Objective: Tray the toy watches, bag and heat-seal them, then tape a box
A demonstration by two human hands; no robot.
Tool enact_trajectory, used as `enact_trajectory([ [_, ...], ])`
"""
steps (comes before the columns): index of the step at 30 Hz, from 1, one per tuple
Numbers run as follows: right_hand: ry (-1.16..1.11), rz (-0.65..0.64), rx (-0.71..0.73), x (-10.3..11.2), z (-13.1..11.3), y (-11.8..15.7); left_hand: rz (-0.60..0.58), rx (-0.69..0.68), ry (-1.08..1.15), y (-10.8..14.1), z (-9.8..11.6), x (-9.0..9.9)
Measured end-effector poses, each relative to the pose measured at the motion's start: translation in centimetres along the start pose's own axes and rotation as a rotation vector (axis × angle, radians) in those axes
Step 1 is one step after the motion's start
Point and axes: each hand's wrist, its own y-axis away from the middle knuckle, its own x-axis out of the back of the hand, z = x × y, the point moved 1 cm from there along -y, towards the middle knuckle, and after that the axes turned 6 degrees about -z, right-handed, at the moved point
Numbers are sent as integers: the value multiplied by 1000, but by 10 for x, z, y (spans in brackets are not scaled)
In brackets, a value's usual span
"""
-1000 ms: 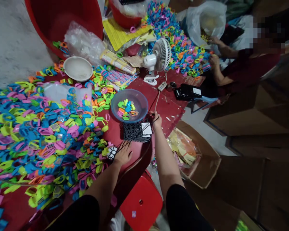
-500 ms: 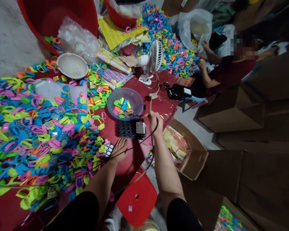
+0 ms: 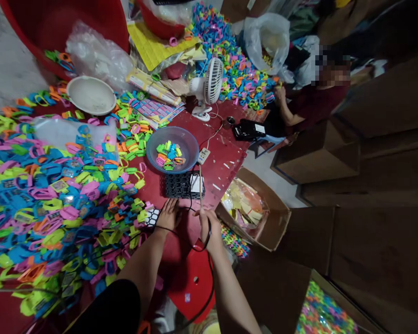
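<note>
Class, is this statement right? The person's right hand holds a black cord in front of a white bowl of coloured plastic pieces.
Not quite: the bowl is translucent blue, not white, as the head view shows. The rest stands: the right hand holds a black cord in front of the bowl of coloured plastic pieces.

The right grip (image 3: 208,229) was closed around a black cord (image 3: 202,249) and an upright thin pale rod (image 3: 200,188), just beside a black perforated plastic block (image 3: 183,184) with a white label. The left grip (image 3: 169,215) lay open on the red bench (image 3: 216,171), near a black-and-white patterned piece (image 3: 152,216).
</note>
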Motion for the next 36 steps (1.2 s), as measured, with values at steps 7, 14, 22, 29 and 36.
enact_trajectory([
  [7, 243, 40, 4, -1, 8, 40, 30, -37, 5, 0, -3, -1],
  [14, -216, -122, 85, 1, -10, -10, -3, -37, -14, -1, 1, 3],
  [22, -398, 214, 144, -9, -41, -75, -29, 21, -52, -2, 5, -1],
  [29, -241, -92, 66, -11, 5, -140, -98, 72, -76, -4, 13, 8],
  [36, 255, -348, 120, -9, 46, -177, -113, 68, -72, -5, 15, 13],
])
